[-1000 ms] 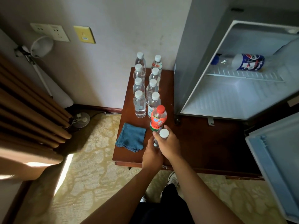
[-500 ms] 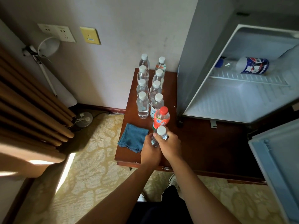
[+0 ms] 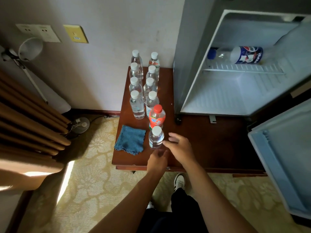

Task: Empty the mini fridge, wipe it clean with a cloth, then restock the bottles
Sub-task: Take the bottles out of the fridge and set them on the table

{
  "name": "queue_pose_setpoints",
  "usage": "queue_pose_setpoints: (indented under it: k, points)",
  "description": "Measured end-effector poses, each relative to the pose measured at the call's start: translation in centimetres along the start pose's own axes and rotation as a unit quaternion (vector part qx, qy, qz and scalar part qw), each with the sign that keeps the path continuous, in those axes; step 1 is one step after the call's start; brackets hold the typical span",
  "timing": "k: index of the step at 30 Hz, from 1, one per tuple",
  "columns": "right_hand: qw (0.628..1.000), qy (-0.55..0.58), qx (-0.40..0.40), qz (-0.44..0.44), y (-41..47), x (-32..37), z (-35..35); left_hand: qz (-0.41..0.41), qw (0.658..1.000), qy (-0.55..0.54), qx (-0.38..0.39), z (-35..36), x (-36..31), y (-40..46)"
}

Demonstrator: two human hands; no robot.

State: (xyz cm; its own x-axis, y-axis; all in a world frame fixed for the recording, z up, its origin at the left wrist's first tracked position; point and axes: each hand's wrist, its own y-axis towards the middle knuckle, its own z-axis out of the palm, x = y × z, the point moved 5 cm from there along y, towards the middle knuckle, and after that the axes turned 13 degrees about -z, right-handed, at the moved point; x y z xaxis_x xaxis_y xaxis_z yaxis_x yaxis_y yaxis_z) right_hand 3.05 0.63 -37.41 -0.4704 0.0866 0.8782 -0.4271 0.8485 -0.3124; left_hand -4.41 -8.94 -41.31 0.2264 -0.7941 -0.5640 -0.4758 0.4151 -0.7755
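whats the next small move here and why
Probably reach the right hand into the open fridge for the Pepsi bottle lying on its wire shelf: it looks like the only item left inside, and both hands are free.

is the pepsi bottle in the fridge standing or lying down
Lying down. The Pepsi bottle rests on its side on the wire shelf of the open fridge, blue cap pointing left.

Dim room overall; the fridge (image 3: 235, 91) interior is lit pale and bright. Left of it, a sunlit strip is thrown across the carpet (image 3: 65, 184). Edges are bowed by wide-angle distortion; fingers are slightly blurred.
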Motion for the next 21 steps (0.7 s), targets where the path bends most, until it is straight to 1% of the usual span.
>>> queue_pose_setpoints:
  k: [2, 4, 7, 10, 16, 21]
  points:
    - [0.999, 0.028, -0.031, 0.008, 0.3, -0.8, -2.1, 0.016, 0.999, -0.001, 0.031, 1.3, -1.2, -0.4]
    - [0.997, 0.044, -0.070, 0.013, 1.0, -1.1, -4.8, 0.026, 0.998, -0.031, 0.053, 2.4, -2.9, -1.0]
    - [0.991, 0.077, -0.107, 0.020, 2.1, -0.1, -8.9, 0.053, 0.993, -0.045, 0.094, 4.0, -6.7, -1.9]
    - [0.984, 0.113, -0.137, 0.007, 3.1, 1.6, -12.9, 0.081, 0.986, -0.066, 0.132, 6.0, -11.2, -3.3]
    - [0.977, 0.118, -0.167, -0.061, 4.9, 4.9, -20.2, 0.180, 0.971, -0.050, 0.148, 9.2, -20.7, -6.9]
    - [0.965, 0.130, -0.199, -0.110, 7.0, 7.7, -25.6, 0.284, 0.953, 0.005, 0.103, 10.8, -27.6, -9.5]
